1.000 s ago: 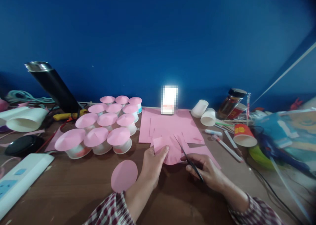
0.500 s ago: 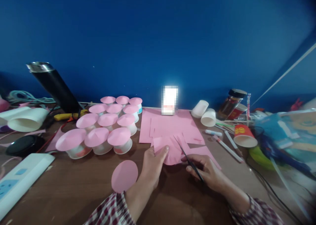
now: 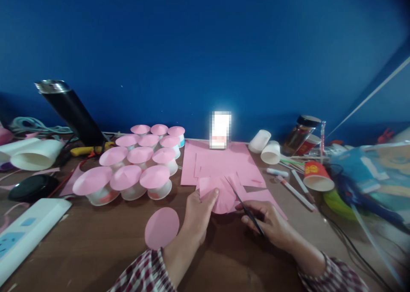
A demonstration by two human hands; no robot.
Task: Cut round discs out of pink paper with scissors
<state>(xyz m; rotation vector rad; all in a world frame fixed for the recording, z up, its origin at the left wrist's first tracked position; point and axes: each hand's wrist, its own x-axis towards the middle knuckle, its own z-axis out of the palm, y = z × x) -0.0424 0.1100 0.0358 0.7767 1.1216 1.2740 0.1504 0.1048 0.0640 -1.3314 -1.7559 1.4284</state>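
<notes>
My left hand (image 3: pixel 200 213) is closed on a piece of pink paper (image 3: pixel 221 198), thumb on top, its lower edge cut in a curve. In my right hand (image 3: pixel 265 219) is a pair of dark scissors (image 3: pixel 251 217), fingers wrapped round the handles. The blades point up and left, along the right side of the paper. Left of my left forearm, a pink paper disc (image 3: pixel 162 228) lies flat on the table. Pink sheets (image 3: pixel 227 164) are spread beyond my hands.
Paper cups topped with shallow pink cones (image 3: pixel 141 155) stand in rows at left. Further left are a black flask (image 3: pixel 72 112) and a white power strip (image 3: pixel 35 232). At right lie white cups (image 3: pixel 270 152), a red cup (image 3: pixel 317 176), markers (image 3: pixel 296 193) and a jar (image 3: pixel 299 134).
</notes>
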